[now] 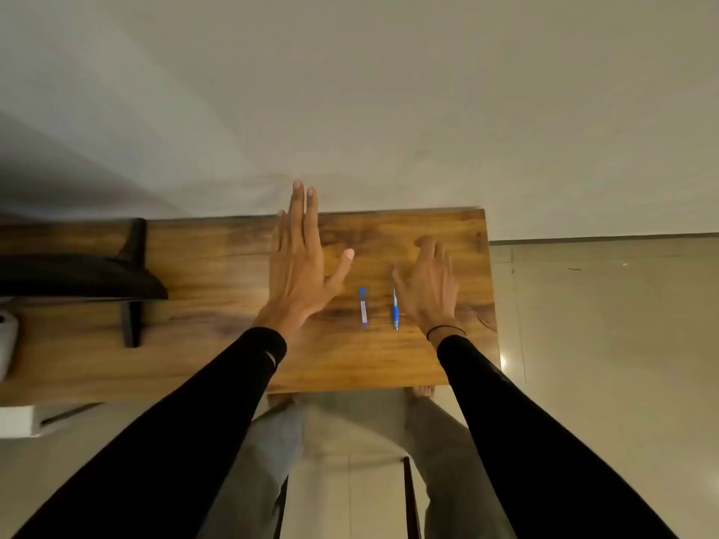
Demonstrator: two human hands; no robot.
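Two small blue items lie side by side on the wooden table (218, 355): a blue pen cap (363, 306) and, to its right, a blue pen (395, 310). My left hand (299, 262) hovers flat over the table left of the cap, fingers straight and thumb spread, holding nothing. My right hand (432, 285) is over the table just right of the pen, fingers loosely bent, blurred, holding nothing. Both arms wear black sleeves.
A black monitor (78, 278) on its stand sits on the left part of the table. A white object (7, 336) is at the far left edge. The table's right edge meets tiled floor (603, 324); a pale wall rises behind it.
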